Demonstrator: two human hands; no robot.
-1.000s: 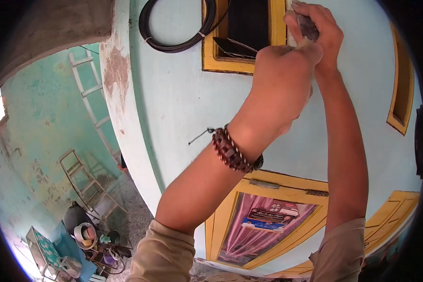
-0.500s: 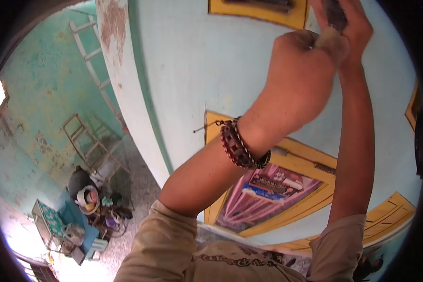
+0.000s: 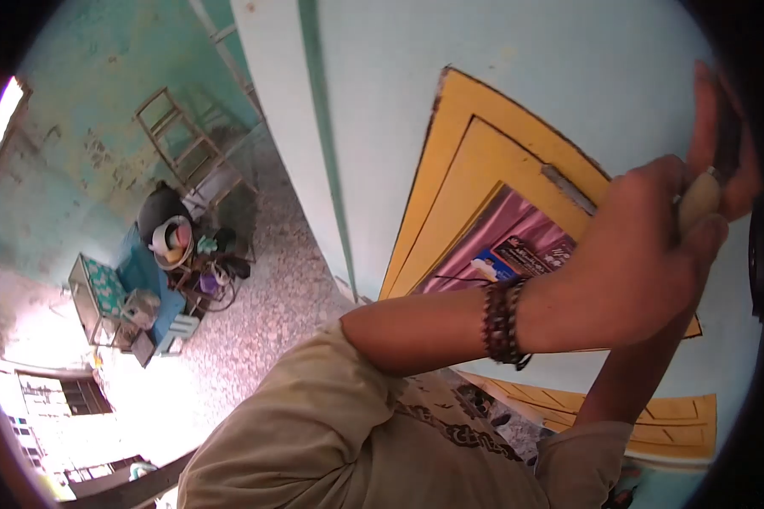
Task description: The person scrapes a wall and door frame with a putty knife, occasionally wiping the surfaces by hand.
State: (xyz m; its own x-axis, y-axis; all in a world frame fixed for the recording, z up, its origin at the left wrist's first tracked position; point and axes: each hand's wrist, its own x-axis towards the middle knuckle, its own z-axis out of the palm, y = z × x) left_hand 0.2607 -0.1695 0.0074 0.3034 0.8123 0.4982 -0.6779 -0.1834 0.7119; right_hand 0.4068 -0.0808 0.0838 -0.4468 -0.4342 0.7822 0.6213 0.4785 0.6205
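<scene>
My left hand, with a braided dark bracelet at the wrist, is wrapped round the pale handle of a tool in front of the light blue wall. Beyond it, at the far right, my right hand has its fingers on both sides of the tool's dark end. What this dark end is made of, and whether it touches the wall, I cannot make out. Below the hands is a yellow-framed window with pink curtain and stickers behind the glass.
A wooden chair-like frame leans at the green wall. Near it on the speckled floor stand a dark round pot, a basin with items and a glass-sided case. Another yellow panel is at lower right.
The view has shifted, showing more floor at the left. Both hands, with the tool still held, now appear lower and further right in the view.
</scene>
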